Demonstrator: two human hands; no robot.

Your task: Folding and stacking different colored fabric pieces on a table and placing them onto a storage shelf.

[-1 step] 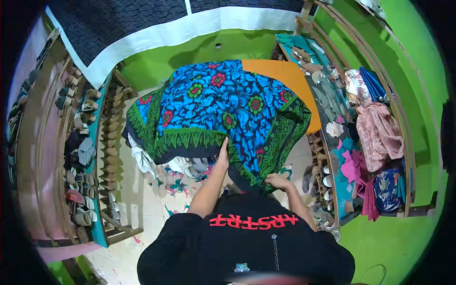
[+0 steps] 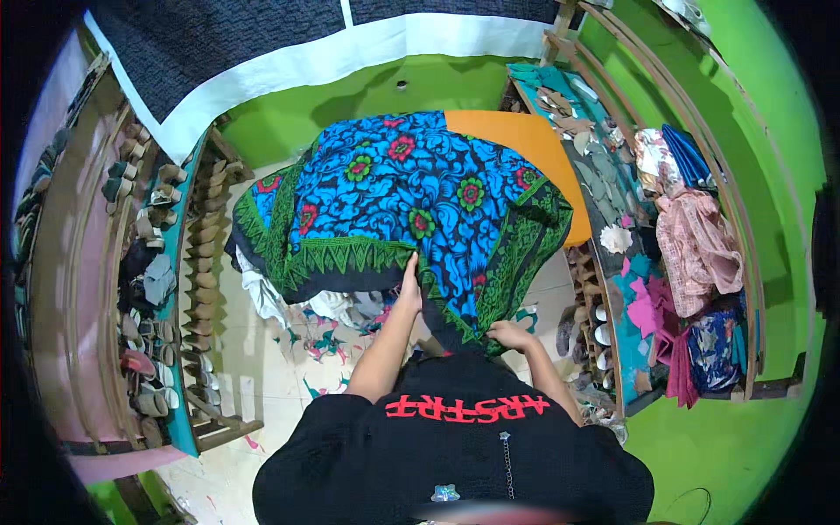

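A large patterned cloth (image 2: 385, 188), blue and black with red and green flowers and a green zigzag border, is draped over an orange tabletop (image 2: 516, 131). My left hand (image 2: 411, 287) is at the cloth's near border, fingers pointing away from me, with a fold of fabric gathered along it; its far fingers are partly hidden. To its right, my right hand (image 2: 512, 335) pinches the cloth's near right corner close to my body. Between my hands, the fabric slopes down toward me.
At left stands a rack (image 2: 188, 289) of shoe forms and shoes. A right-hand shelf (image 2: 617, 332) holds cut leaf-shaped and pink pieces, with folded fabrics (image 2: 700, 249) beside it. Coloured scraps (image 2: 324, 346) litter the floor below the cloth, near white bundled material (image 2: 262, 289).
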